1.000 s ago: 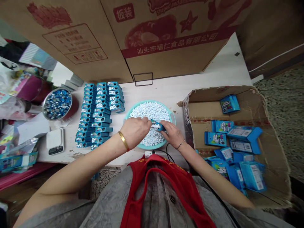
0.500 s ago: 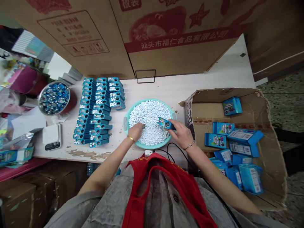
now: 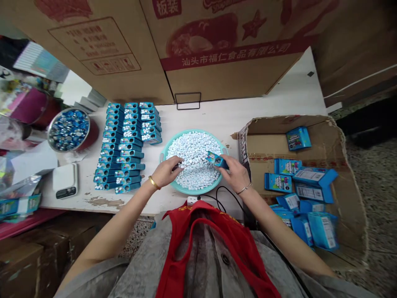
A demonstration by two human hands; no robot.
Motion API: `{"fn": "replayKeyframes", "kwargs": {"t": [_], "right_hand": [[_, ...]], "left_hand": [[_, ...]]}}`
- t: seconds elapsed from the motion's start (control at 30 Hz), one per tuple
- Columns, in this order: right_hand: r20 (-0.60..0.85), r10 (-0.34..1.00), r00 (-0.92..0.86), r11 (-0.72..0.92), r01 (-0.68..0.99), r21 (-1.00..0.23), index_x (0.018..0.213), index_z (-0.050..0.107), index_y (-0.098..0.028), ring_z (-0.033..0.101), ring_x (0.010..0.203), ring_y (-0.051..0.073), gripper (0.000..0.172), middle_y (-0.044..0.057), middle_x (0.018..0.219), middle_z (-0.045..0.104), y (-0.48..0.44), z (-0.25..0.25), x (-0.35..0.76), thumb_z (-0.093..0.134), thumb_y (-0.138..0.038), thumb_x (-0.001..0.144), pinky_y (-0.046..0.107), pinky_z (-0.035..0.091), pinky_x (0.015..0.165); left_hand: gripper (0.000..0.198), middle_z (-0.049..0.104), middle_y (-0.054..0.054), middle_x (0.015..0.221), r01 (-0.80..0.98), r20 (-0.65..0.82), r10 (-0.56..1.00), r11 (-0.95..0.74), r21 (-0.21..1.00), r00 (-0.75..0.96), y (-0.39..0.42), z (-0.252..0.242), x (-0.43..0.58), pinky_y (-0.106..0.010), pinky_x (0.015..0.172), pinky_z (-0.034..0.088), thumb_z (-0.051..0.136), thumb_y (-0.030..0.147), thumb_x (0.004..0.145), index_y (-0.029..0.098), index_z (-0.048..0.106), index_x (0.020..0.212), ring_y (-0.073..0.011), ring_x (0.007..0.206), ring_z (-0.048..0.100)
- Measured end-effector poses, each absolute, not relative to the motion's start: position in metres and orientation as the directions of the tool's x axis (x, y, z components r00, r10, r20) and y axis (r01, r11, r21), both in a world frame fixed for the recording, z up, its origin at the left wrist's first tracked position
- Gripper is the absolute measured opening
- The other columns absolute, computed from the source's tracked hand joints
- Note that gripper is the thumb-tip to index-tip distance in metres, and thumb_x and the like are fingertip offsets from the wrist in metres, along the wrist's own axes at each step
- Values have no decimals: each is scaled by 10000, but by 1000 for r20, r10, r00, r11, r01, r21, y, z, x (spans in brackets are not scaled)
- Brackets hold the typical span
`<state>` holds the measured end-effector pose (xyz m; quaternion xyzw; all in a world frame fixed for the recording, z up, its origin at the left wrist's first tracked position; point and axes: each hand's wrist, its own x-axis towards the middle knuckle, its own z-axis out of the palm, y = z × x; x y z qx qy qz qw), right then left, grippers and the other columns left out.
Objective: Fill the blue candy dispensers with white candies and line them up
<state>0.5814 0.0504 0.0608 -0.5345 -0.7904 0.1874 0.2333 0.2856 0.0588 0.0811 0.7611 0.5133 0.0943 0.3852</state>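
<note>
A turquoise basin (image 3: 171,142) full of small white candies (image 3: 197,142) stands on the table in front of me. Over its left side, my left hand (image 3: 167,170) has thumb and fingers pinched around something small and dark, mostly hidden, with white candies at its tip. My right hand (image 3: 233,171) grips a small blue candy box (image 3: 216,159) above the right part of the basin. That box lies tilted, with a dark round hole in the face turned up. Left of the basin, several similar blue boxes (image 3: 128,153) stand in rows, white candies showing in many of their holes.
A cardboard carton (image 3: 252,159) on the right contains loose blue boxes (image 3: 313,176). On the left are a metal bowl (image 3: 89,134) of blue wrapped pieces and a white scale (image 3: 65,179). Large cartons (image 3: 217,82) line the back, behind a wire stand (image 3: 188,101). A black cable (image 3: 228,189) runs near the basin.
My left hand has drawn back left from the middle of the candies, and candies now show at its fingertips. My right hand still holds the blue box in nearly the same place.
</note>
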Motion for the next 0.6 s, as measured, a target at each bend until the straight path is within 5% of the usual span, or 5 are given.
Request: {"fn": "replayKeyframes", "kwargs": {"t": [0.17, 0.37, 0.6], "right_hand": [[169, 884, -437, 455, 713, -533, 1314, 495, -194, 610, 1108, 277, 412, 126, 1180, 656, 49, 61, 566, 498, -264, 909, 466, 524, 945], [182, 864, -470, 491, 701, -518, 1266, 522, -190, 617, 1110, 279, 366, 129, 1170, 660, 46, 62, 554, 512, -269, 908, 451, 537, 934], [194, 868, -457, 485, 697, -528, 1270, 518, -192, 622, 1110, 273, 368, 129, 1167, 666, 45, 61, 554, 510, -280, 912, 452, 542, 924]], "left_hand": [[243, 635, -86, 1067, 772, -317, 748, -388, 504, 583, 76, 141, 305, -319, 835, 478, 467, 253, 907, 173, 560, 1117, -203, 968, 612], [248, 643, -112, 982, 848, -471, 713, -496, 185, 520, 83, 194, 343, -327, 701, 489, 413, 112, 897, 141, 558, 1096, -227, 869, 644], [236, 629, -124, 951, 835, -426, 728, -530, 149, 538, 76, 213, 343, -329, 687, 491, 388, 112, 917, 127, 613, 982, -239, 894, 628]]}}
